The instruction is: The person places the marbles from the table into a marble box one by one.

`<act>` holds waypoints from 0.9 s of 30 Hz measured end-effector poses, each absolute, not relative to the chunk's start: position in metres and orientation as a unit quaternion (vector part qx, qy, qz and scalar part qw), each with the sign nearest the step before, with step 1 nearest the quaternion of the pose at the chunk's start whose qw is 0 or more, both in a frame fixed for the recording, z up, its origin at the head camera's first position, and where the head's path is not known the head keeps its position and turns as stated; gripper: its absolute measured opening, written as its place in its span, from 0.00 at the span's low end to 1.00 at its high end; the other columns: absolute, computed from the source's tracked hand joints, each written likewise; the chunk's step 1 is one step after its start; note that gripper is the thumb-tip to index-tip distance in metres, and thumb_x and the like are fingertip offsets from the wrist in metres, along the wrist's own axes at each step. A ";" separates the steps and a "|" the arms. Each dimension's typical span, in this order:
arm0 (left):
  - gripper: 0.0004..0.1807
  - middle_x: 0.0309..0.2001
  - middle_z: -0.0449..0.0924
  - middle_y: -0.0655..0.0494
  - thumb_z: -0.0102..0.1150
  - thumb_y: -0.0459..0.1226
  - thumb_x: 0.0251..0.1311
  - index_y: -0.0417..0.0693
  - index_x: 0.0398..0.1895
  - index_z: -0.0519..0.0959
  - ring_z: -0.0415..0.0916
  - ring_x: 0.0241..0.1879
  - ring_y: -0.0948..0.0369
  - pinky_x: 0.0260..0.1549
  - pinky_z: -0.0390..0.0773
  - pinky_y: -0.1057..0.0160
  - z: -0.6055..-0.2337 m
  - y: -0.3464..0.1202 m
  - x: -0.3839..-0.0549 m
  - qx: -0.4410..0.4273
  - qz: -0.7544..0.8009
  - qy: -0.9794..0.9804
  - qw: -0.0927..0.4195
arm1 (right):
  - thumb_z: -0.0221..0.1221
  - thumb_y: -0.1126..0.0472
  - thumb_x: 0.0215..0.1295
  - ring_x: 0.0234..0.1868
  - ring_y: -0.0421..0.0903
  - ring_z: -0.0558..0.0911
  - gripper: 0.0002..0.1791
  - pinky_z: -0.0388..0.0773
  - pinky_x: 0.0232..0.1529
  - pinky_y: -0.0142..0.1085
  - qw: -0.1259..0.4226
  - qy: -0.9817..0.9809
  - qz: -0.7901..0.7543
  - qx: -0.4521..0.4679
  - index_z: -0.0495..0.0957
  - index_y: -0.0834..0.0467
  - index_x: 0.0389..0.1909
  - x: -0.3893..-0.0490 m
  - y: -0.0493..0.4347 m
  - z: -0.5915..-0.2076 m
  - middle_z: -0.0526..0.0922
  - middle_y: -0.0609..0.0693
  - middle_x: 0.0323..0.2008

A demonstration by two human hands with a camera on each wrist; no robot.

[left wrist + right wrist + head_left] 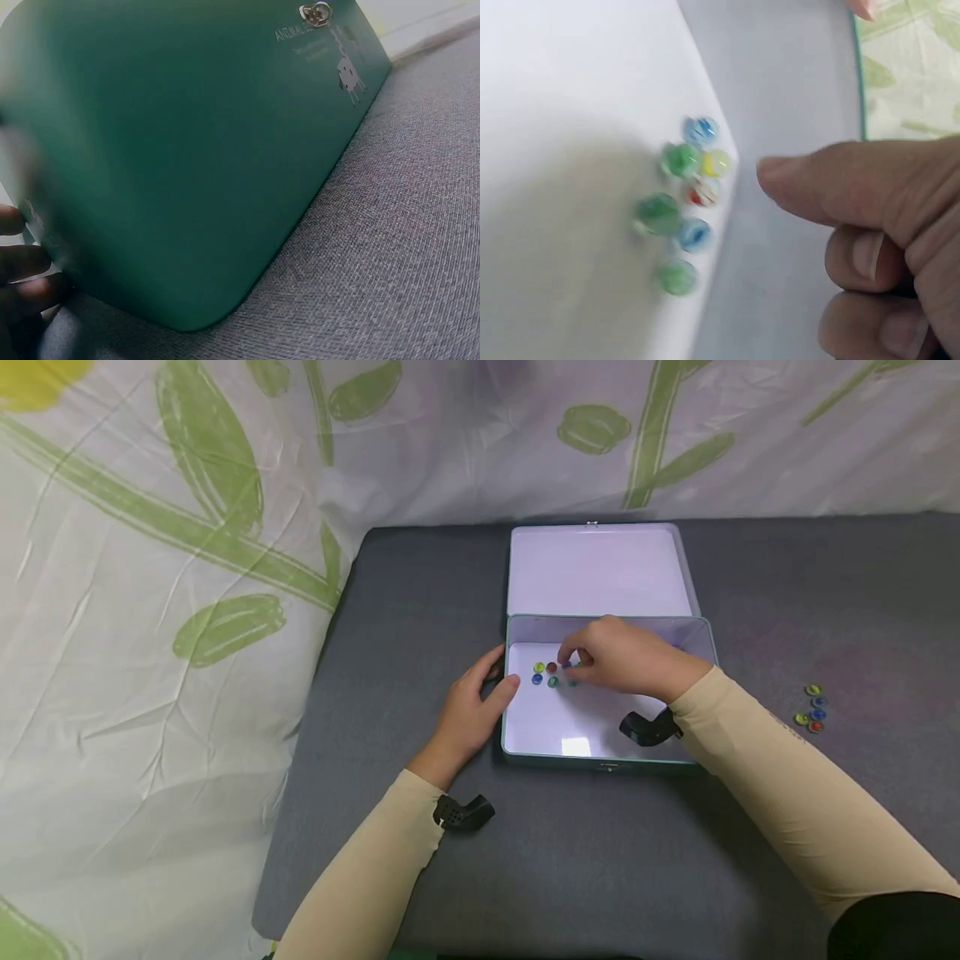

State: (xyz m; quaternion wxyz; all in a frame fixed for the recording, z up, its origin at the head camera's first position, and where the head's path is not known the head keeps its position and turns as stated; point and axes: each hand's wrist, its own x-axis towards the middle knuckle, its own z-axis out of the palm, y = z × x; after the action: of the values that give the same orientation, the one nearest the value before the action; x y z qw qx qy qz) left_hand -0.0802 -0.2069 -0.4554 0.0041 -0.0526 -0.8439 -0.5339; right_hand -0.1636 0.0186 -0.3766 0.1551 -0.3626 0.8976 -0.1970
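Observation:
A green tin box [557, 759] with a white inside lies on the table, lid raised. My left hand [467, 714] holds its left wall, the thumb over the rim and the fingers [22, 264] against the outer side. Inside, a small group of glass marbles [679, 277], green, blue, yellow and red, lies near a wall. Over them hovers my right hand [622, 653], index finger and thumb apart around a blue marble in the head view. In the right wrist view the marbles lie on the box floor, away from the visible fingers, two of which are curled.
The box's white lid [600, 568] leans open at the back. Several more marbles [818, 714], yellow, blue and red, lie on the grey table [420, 635] to the right. A cloth [480, 452] with painted leaves hangs behind the table and along its left side.

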 end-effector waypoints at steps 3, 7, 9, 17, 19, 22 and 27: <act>0.33 0.66 0.70 0.51 0.49 0.56 0.67 0.54 0.71 0.66 0.70 0.62 0.58 0.64 0.65 0.52 -0.457 -0.207 -0.080 -0.051 -0.536 -0.843 0.001 | 0.67 0.63 0.59 0.18 0.40 0.67 0.08 0.66 0.23 0.35 0.155 0.901 -0.191 -0.357 0.86 0.58 0.40 -0.161 0.020 -0.371 0.70 0.45 0.14; 0.32 0.66 0.70 0.50 0.50 0.54 0.67 0.53 0.72 0.66 0.70 0.62 0.58 0.64 0.65 0.51 -0.457 -0.208 -0.080 -0.049 -0.539 -0.841 -0.003 | 0.67 0.63 0.58 0.19 0.41 0.68 0.08 0.66 0.23 0.36 0.142 0.907 -0.188 -0.348 0.86 0.58 0.40 -0.159 0.025 -0.362 0.71 0.45 0.15; 0.32 0.65 0.71 0.49 0.51 0.53 0.66 0.53 0.72 0.66 0.70 0.62 0.57 0.64 0.65 0.51 -0.457 -0.209 -0.080 -0.049 -0.542 -0.839 0.000 | 0.67 0.63 0.58 0.19 0.42 0.68 0.08 0.65 0.23 0.36 0.129 0.911 -0.189 -0.344 0.86 0.58 0.39 -0.158 0.029 -0.357 0.70 0.45 0.15; 0.32 0.65 0.71 0.48 0.51 0.52 0.66 0.54 0.72 0.66 0.70 0.62 0.56 0.63 0.65 0.51 -0.458 -0.214 -0.080 -0.046 -0.550 -0.834 0.002 | 0.66 0.62 0.60 0.20 0.42 0.68 0.07 0.65 0.24 0.37 0.109 0.923 -0.175 -0.325 0.86 0.56 0.39 -0.154 0.047 -0.338 0.71 0.46 0.17; 0.32 0.65 0.71 0.48 0.52 0.52 0.67 0.53 0.72 0.66 0.70 0.62 0.56 0.63 0.65 0.50 -0.459 -0.215 -0.079 -0.045 -0.554 -0.831 -0.001 | 0.66 0.62 0.60 0.20 0.42 0.68 0.07 0.65 0.24 0.37 0.113 0.928 -0.171 -0.312 0.85 0.55 0.40 -0.152 0.052 -0.335 0.71 0.46 0.17; 0.32 0.64 0.72 0.47 0.52 0.52 0.67 0.53 0.72 0.65 0.69 0.63 0.56 0.63 0.64 0.50 -0.459 -0.217 -0.079 -0.047 -0.558 -0.829 -0.003 | 0.66 0.61 0.60 0.19 0.41 0.68 0.07 0.66 0.23 0.36 0.110 0.934 -0.165 -0.298 0.85 0.55 0.40 -0.149 0.061 -0.332 0.71 0.45 0.17; 0.31 0.64 0.72 0.47 0.51 0.51 0.68 0.52 0.72 0.65 0.69 0.63 0.56 0.63 0.64 0.50 -0.462 -0.222 -0.082 -0.056 -0.557 -0.828 0.003 | 0.66 0.61 0.60 0.19 0.41 0.67 0.08 0.64 0.23 0.36 0.088 0.940 -0.168 -0.283 0.86 0.55 0.40 -0.146 0.077 -0.330 0.70 0.45 0.16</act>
State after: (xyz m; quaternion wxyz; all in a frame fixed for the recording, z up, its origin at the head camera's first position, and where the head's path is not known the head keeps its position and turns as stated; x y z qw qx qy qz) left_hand -0.0821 -0.2218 -0.4615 0.0035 -0.0558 -0.8283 -0.5574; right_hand -0.1465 0.0773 -0.3296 0.0883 -0.2827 0.9403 -0.1678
